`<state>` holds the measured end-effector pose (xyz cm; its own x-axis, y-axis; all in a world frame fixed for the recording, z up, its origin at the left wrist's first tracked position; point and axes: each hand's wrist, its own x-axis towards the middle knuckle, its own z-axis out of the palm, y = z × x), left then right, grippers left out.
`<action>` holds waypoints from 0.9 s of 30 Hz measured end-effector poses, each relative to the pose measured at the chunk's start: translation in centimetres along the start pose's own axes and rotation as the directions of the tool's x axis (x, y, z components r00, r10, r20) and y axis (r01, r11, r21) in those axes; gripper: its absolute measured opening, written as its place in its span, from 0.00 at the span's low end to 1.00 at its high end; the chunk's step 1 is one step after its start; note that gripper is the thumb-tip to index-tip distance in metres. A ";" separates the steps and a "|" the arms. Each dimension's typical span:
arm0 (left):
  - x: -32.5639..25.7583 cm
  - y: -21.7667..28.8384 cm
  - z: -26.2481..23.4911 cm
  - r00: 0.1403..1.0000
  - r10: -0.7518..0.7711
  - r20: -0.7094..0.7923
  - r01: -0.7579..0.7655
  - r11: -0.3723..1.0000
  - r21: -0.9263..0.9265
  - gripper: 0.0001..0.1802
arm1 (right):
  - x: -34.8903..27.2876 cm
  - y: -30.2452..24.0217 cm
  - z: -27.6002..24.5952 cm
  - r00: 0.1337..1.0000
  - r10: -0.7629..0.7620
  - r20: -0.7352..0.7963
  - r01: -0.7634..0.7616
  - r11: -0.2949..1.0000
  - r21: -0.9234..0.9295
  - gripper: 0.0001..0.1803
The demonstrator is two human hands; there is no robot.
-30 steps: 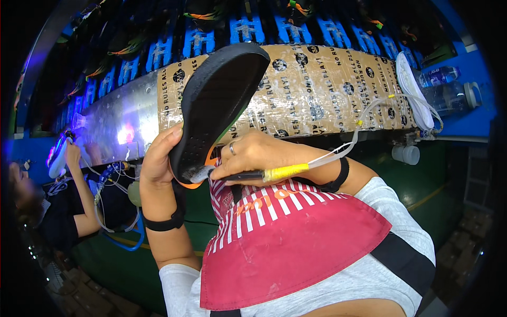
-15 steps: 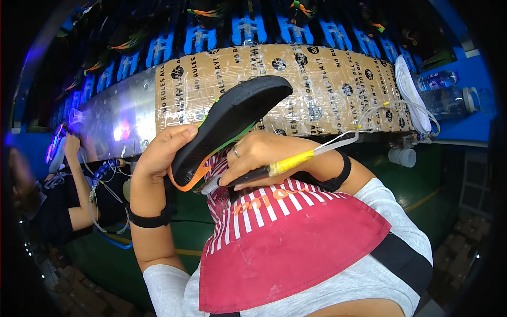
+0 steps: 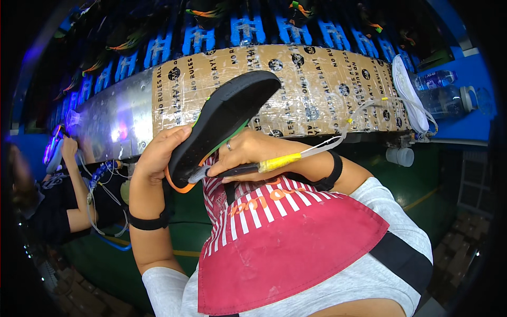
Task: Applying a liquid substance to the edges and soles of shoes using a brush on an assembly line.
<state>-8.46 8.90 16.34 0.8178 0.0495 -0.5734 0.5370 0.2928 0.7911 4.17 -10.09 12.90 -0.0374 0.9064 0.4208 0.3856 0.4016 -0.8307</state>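
Observation:
A shoe (image 3: 232,108) with a black sole, green side edging and an orange end is held tilted in front of my apron. My left hand (image 3: 161,150) grips it by its lower left edge, thumb over the sole. In my right hand (image 3: 248,150), closed around its dark handle, is a tube-fed brush (image 3: 240,170) with a yellow-wrapped rear end. The pale brush tip reaches the shoe's lower end beside the orange edging. My right hand partly hides the shoe's right side. Clear thin tubing runs from the brush to the right.
A cardboard-covered bench (image 3: 296,90) lies beyond the shoe, with a metal plate (image 3: 113,111) to its left. Blue racks (image 3: 248,31) line the far side. A white insole-shaped piece (image 3: 409,95) and plastic bottles (image 3: 441,100) stand right. At left, another person's hand (image 3: 68,148) holds a shoe.
The shoe has shifted slightly left and its sole has turned a little. My right hand and the brush have moved left and up, bringing the tip against the shoe's lower end.

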 end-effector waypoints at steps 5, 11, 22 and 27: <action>0.9 -3.3 -1.2 0.979 0.093 -0.179 -0.169 0.863 -0.476 0.26 | -0.2 -1.6 -3.2 0.979 0.164 0.120 -0.193 0.936 0.294 0.13; 2.0 -4.9 -0.4 0.620 0.537 -0.572 -0.782 0.483 -0.394 0.24 | -0.6 -1.7 -4.3 0.950 0.199 -0.240 -0.118 0.942 0.314 0.13; 2.1 -8.0 0.4 0.835 0.331 -0.439 -0.546 0.408 -0.732 0.39 | -1.2 -1.5 -4.2 0.874 0.332 -0.354 -0.206 0.914 0.348 0.15; 2.8 -9.0 0.3 0.876 0.361 -0.318 -0.419 0.245 -0.875 0.36 | -0.5 -1.8 -3.5 0.783 0.458 -0.422 -0.322 0.878 0.355 0.13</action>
<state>-10.93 6.10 7.70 0.8448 0.4533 -0.2844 -0.3920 0.8860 0.2476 6.69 -11.69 15.47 0.5363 0.8378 0.1028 0.0236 0.1069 -0.9940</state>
